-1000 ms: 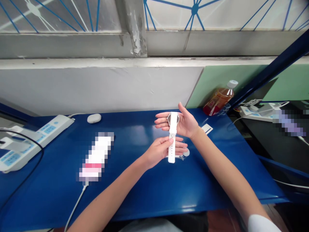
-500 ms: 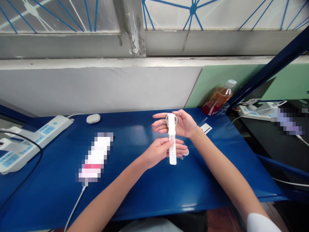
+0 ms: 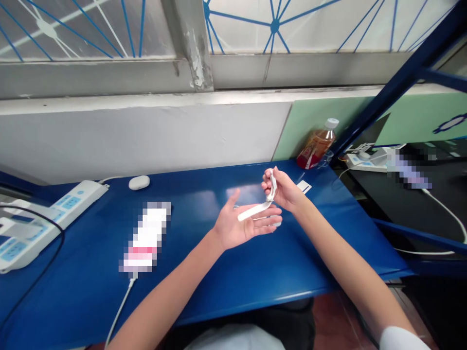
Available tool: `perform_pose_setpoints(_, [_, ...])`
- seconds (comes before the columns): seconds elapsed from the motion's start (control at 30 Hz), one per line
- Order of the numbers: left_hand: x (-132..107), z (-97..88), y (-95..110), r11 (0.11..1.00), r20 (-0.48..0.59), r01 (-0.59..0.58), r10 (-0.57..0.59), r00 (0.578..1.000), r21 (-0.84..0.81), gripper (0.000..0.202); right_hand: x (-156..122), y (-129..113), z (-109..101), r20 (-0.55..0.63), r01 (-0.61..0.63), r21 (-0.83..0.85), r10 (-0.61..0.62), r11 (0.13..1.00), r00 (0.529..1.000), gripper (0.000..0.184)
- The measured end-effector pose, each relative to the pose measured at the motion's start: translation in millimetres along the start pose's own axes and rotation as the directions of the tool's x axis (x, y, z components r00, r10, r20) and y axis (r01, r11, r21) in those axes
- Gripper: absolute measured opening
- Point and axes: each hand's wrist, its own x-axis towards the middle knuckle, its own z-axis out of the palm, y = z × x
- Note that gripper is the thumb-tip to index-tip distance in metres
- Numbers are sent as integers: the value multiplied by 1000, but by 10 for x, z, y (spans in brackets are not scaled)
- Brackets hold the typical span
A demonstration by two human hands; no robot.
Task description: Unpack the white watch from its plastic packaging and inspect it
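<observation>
A white wristwatch [image 3: 260, 206] with a white strap hangs over the blue table [image 3: 226, 287]. My right hand [image 3: 282, 189] is closed round its case end, holding it up. The long strap end slopes down to the left and lies across the fingers of my left hand [image 3: 242, 223]. That left hand is palm up with fingers stretched out, just below and left of the right hand.
A white power strip [image 3: 44, 214] lies at the far left with a black cable. A small white case [image 3: 139, 182] sits near the wall. A blurred white object with a cable [image 3: 146, 238] lies mid-left. A bottle of amber drink [image 3: 316, 144] leans at the back right.
My left hand let go of the strap and opened palm up. My right hand closed on the watch and tilted it, so the strap now slopes left. The view shifted right.
</observation>
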Motion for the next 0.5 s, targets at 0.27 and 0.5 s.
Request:
perform_pose_setpoints(0.27, [29, 15, -87, 980, -41, -105, 114, 993, 169, 70, -189, 76, -92, -280, 189, 106, -153, 976, 948, 29])
perform_pose_setpoints(0.5, [95, -4, -218, 828, -55, -248, 317, 947, 503, 53, -328, 157, -5, -119, 228, -367, -289, 902, 950, 32])
